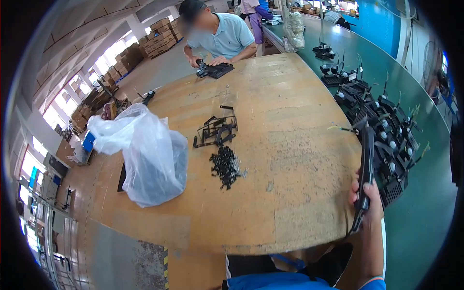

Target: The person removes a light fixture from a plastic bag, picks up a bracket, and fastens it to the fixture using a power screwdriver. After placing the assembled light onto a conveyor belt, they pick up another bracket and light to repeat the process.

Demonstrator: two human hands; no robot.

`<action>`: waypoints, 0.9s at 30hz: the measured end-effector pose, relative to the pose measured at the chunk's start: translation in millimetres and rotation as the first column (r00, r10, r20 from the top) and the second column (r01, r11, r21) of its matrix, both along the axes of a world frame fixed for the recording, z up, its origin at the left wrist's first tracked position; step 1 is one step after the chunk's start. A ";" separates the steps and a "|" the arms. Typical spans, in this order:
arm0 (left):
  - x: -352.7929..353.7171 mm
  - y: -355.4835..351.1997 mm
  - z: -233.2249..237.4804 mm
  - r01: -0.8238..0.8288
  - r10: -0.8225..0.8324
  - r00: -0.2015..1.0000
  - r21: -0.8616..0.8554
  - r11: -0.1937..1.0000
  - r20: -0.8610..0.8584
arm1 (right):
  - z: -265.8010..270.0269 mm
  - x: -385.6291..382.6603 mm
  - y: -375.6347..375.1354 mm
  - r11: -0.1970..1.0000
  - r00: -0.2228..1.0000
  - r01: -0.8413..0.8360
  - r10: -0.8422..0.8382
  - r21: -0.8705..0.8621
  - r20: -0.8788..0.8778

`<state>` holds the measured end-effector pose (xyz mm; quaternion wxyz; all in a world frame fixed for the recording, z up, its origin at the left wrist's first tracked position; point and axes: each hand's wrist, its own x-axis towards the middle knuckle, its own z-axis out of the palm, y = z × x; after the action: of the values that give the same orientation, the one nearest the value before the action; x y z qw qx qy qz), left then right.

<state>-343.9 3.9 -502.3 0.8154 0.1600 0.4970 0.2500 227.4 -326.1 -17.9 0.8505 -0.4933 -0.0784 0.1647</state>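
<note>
My right hand (368, 199) is wrapped around a black electric screwdriver (366, 166) at the right edge of the wooden table. The tool stands nearly upright in view, its thin tip pointing away from me and its cord trailing from the lower end. Just beyond it lies a crowded pile of black lamp-like units (382, 128) with wires sticking out. Left of the hand, on the table, are a heap of small black screws (224, 166) and several black metal brackets (217, 129). My left hand is out of view.
A translucent plastic bag (150, 157) stands on the left of the wooden table (246, 208). Across the table a person (224, 36) in a light blue shirt handles a black unit (217, 70). A green conveyor belt (420, 232) runs along the right side.
</note>
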 end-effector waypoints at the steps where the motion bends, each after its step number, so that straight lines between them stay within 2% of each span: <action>1: 21.8 4.0 0.2 0.026 -0.026 1.000 -0.009 1.000 0.002 | -5.3 3.4 1.3 1.000 0.999 0.018 -0.019 -0.008 -0.031; 7: 59.6 1.4 7.5 0.149 -0.157 0.986 -0.126 0.981 -0.058 | -12.4 6.3 4.5 0.988 0.991 -0.090 0.077 -0.127 -0.109; 12: 46.3 5.3 53.6 0.242 -0.275 0.954 -0.231 0.942 -0.122 | -10.4 12.6 2.9 0.978 0.964 -0.161 0.126 -0.134 -0.234; 19: 118.0 12.0 59.8 0.404 -0.440 0.895 -0.282 0.870 -0.077 | -15.0 13.6 6.2 0.969 0.988 -0.126 0.103 -0.210 -0.120; 20: 122.8 15.7 60.5 0.430 -0.468 0.880 -0.283 0.858 -0.081 | -14.0 11.5 7.1 0.972 0.987 -0.121 0.098 -0.199 -0.125; 22: 124.1 26.5 64.9 0.480 -0.524 0.846 -0.285 0.830 -0.099 | -10.1 6.5 8.8 0.948 0.994 -0.089 0.066 -0.306 -0.084; 23: 123.4 33.3 67.3 0.503 -0.548 0.830 -0.282 0.817 -0.109 | -9.1 5.6 8.3 0.954 0.994 -0.087 0.063 -0.288 -0.091; 27: 139.9 33.0 84.9 0.581 -0.624 0.774 -0.273 0.767 -0.105 | -7.5 0.7 5.2 0.914 0.986 -0.159 0.169 -0.372 -0.006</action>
<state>-204.0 36.9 -417.3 0.8139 0.2410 0.5190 -0.1005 228.1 -321.0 -25.4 0.7239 -0.6390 -0.0981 0.2409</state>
